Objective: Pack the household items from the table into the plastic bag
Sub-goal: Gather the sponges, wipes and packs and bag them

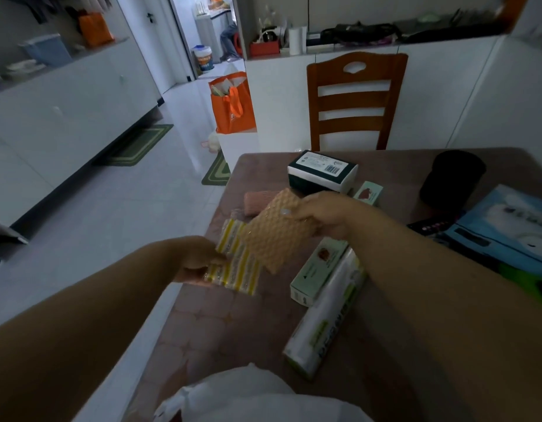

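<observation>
Lying at the near edge of the worktop [202,324], the white plastic bag [248,394] is crumpled, and what is in it cannot be seen from here. On the floor beyond the far left corner, an orange tote bag [233,108] stands open with some packets showing at its mouth. Above the left edge of the worktop, the left hand [199,260] has its fingers closed on a clear-wrapped pack of yellow-striped sponges [237,263]. The right hand [321,213] pinches a peach, wavy-textured scouring pad [275,233] by its top corner, tilted and overlapping the pack. A pale green carton [316,271] and a white roll of bags [324,318] lie side by side near the middle. A dark green and white box [323,170] sits toward the far edge, with a small green carton [368,193] just beside it. A blue pack [504,226] lies at the right edge.
</observation>
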`<control>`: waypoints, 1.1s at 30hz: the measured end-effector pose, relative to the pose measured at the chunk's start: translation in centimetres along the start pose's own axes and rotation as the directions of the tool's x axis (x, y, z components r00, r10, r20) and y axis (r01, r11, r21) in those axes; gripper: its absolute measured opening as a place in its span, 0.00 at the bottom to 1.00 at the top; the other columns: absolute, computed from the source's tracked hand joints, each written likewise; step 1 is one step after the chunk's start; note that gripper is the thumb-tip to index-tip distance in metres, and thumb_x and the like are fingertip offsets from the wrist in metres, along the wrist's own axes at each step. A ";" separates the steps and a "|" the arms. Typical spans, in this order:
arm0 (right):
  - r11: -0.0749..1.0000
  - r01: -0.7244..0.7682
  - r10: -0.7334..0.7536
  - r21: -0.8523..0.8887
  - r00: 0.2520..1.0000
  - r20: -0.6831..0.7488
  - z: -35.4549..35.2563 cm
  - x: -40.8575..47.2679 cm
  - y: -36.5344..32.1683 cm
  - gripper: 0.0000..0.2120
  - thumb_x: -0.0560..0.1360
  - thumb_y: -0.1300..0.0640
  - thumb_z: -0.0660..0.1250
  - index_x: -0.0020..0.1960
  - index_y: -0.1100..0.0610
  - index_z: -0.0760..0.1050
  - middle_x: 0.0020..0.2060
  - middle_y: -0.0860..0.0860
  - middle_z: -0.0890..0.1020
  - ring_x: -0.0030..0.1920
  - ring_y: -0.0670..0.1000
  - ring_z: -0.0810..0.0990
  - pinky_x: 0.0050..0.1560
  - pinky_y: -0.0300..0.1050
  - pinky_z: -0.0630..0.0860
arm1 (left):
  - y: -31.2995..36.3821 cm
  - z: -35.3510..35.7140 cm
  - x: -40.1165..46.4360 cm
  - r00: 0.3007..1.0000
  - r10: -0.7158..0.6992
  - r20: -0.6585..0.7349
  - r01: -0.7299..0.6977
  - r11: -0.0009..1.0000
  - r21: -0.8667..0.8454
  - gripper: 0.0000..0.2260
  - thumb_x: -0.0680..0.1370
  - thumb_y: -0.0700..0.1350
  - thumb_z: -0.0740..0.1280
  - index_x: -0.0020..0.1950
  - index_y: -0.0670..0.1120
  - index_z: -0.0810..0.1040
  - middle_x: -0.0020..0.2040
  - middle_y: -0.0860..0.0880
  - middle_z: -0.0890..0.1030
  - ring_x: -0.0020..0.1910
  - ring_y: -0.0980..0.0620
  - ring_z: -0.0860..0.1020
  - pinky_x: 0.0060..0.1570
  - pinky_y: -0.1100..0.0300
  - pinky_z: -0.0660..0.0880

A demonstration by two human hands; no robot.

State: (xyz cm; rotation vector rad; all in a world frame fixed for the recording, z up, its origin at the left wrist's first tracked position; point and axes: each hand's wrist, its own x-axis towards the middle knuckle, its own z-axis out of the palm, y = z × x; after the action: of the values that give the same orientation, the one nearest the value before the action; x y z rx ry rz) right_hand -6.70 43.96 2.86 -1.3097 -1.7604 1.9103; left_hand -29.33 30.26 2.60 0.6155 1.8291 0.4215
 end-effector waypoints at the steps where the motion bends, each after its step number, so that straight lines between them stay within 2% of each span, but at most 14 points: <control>1: 0.999 -0.019 0.016 0.047 0.997 0.069 0.6 -0.5 0.4 0.30 0.66 0.52 0.76 0.64 0.62 0.73 0.59 0.60 0.80 0.57 0.61 0.79 0.56 0.58 0.78 | 0.3 0.3 -0.6 0.997 0.030 0.076 -0.023 0.995 -0.097 0.14 0.77 0.42 0.66 0.61 0.38 0.73 0.46 0.40 0.85 0.44 0.45 0.84 0.41 0.53 0.81; 3: 0.990 -0.059 0.044 0.126 0.992 0.120 1.8 -0.7 1.4 0.27 0.68 0.56 0.75 0.63 0.63 0.72 0.59 0.62 0.79 0.58 0.64 0.79 0.57 0.65 0.76 | 0.9 1.3 -1.1 0.980 0.109 0.166 -0.064 0.966 -0.252 0.15 0.79 0.48 0.62 0.60 0.40 0.75 0.45 0.40 0.86 0.45 0.44 0.84 0.41 0.52 0.81; 6: 0.974 -0.076 0.063 0.214 0.996 0.070 2.3 -0.5 2.3 0.23 0.69 0.58 0.75 0.60 0.65 0.73 0.54 0.61 0.81 0.51 0.60 0.81 0.43 0.53 0.82 | 1.8 3.1 -1.1 0.970 0.161 0.182 -0.087 0.930 -0.358 0.30 0.74 0.68 0.56 0.55 0.44 0.81 0.48 0.38 0.84 0.47 0.41 0.83 0.42 0.48 0.82; 7: 0.973 -0.067 0.054 0.223 0.996 0.064 2.3 -0.4 2.5 0.21 0.68 0.58 0.75 0.57 0.64 0.74 0.50 0.59 0.81 0.47 0.57 0.82 0.36 0.48 0.81 | 2.0 3.5 -0.9 0.971 0.169 0.167 -0.100 0.929 -0.355 0.30 0.73 0.68 0.59 0.57 0.44 0.80 0.50 0.38 0.84 0.48 0.40 0.83 0.44 0.48 0.81; 9: 0.974 -0.040 0.026 0.223 0.997 0.067 2.4 -0.1 2.6 0.16 0.69 0.57 0.74 0.53 0.61 0.75 0.45 0.57 0.82 0.41 0.54 0.82 0.30 0.44 0.80 | 2.2 4.0 -0.6 0.973 0.179 0.145 -0.119 0.930 -0.347 0.29 0.69 0.57 0.71 0.63 0.40 0.75 0.52 0.39 0.83 0.47 0.42 0.83 0.45 0.49 0.80; 12: 0.973 -0.020 0.020 0.229 1.000 0.005 2.3 1.0 2.0 0.19 0.73 0.43 0.67 0.54 0.58 0.76 0.46 0.55 0.81 0.41 0.54 0.83 0.38 0.50 0.82 | 1.9 3.4 0.7 0.972 0.221 0.083 -0.172 0.906 -0.387 0.32 0.63 0.49 0.76 0.63 0.36 0.73 0.49 0.40 0.84 0.44 0.44 0.83 0.42 0.53 0.80; 14: 0.999 0.010 -0.003 0.042 0.986 -0.166 1.7 2.9 1.3 0.25 0.76 0.38 0.57 0.60 0.58 0.74 0.50 0.55 0.80 0.46 0.55 0.81 0.48 0.50 0.79 | 1.7 2.5 2.0 0.966 0.258 -0.022 -0.237 0.850 -0.471 0.30 0.63 0.50 0.77 0.61 0.37 0.75 0.49 0.41 0.85 0.46 0.44 0.84 0.43 0.53 0.80; 17: 0.941 0.090 -0.202 -0.326 0.922 -0.329 1.7 6.3 0.7 0.22 0.78 0.44 0.55 0.63 0.58 0.72 0.57 0.58 0.79 0.53 0.56 0.77 0.52 0.47 0.71 | 1.7 1.2 4.3 0.943 0.264 -0.201 -0.332 0.763 -0.555 0.27 0.67 0.51 0.76 0.60 0.38 0.76 0.54 0.41 0.83 0.50 0.44 0.82 0.51 0.52 0.79; 20: 0.892 0.148 -0.274 -0.426 0.928 -0.251 2.3 9.1 0.4 0.20 0.79 0.49 0.55 0.68 0.54 0.69 0.67 0.58 0.73 0.64 0.57 0.73 0.61 0.49 0.68 | 1.8 0.9 6.0 0.935 0.256 -0.244 -0.353 0.691 -0.630 0.18 0.72 0.49 0.72 0.55 0.39 0.77 0.46 0.43 0.86 0.44 0.46 0.84 0.42 0.56 0.79; 22: 0.912 0.153 -0.248 -0.380 0.944 -0.215 3.1 10.7 0.2 0.21 0.81 0.50 0.53 0.72 0.54 0.66 0.71 0.57 0.68 0.70 0.58 0.67 0.68 0.48 0.64 | 1.8 1.1 7.0 0.936 0.260 -0.237 -0.351 0.636 -0.688 0.15 0.74 0.49 0.70 0.54 0.39 0.77 0.40 0.45 0.86 0.39 0.47 0.84 0.38 0.56 0.80; 24: 0.943 0.090 -0.171 -0.321 0.957 -0.233 3.4 11.9 0.6 0.21 0.82 0.51 0.51 0.72 0.58 0.64 0.72 0.58 0.67 0.70 0.59 0.66 0.71 0.48 0.61 | 1.8 1.7 7.8 0.935 0.274 -0.225 -0.348 0.587 -0.731 0.17 0.76 0.48 0.68 0.58 0.38 0.77 0.42 0.43 0.86 0.39 0.46 0.84 0.36 0.56 0.80; 26: 0.912 0.079 -0.163 -0.403 0.970 -0.178 3.6 12.2 1.3 0.21 0.82 0.52 0.51 0.70 0.60 0.67 0.70 0.60 0.69 0.69 0.60 0.68 0.71 0.51 0.63 | 1.7 2.0 8.3 0.933 0.273 -0.233 -0.350 0.545 -0.762 0.19 0.76 0.48 0.67 0.63 0.38 0.74 0.48 0.42 0.84 0.42 0.44 0.83 0.37 0.55 0.79; 31: 0.644 0.089 -0.206 -0.760 0.977 -0.060 2.9 10.8 2.7 0.24 0.78 0.42 0.54 0.73 0.49 0.64 0.72 0.58 0.67 0.69 0.61 0.67 0.68 0.53 0.65 | 1.2 1.8 8.3 0.947 0.243 -0.210 -0.311 0.533 -0.787 0.22 0.75 0.51 0.67 0.65 0.40 0.73 0.52 0.42 0.82 0.43 0.43 0.80 0.42 0.53 0.75; 33: 0.548 0.120 -0.172 -0.828 0.985 0.029 3.1 10.2 2.9 0.24 0.76 0.40 0.58 0.66 0.51 0.73 0.66 0.56 0.75 0.61 0.57 0.73 0.58 0.48 0.69 | 0.9 2.4 7.8 0.956 0.238 -0.173 -0.276 0.524 -0.805 0.23 0.75 0.50 0.67 0.66 0.41 0.72 0.59 0.40 0.80 0.47 0.42 0.80 0.46 0.50 0.76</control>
State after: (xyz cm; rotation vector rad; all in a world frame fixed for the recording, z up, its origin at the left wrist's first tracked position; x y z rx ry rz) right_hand -13.62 48.13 -4.59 -1.3372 -2.7914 0.8698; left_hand -28.86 35.65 -3.61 0.1916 1.3318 1.4177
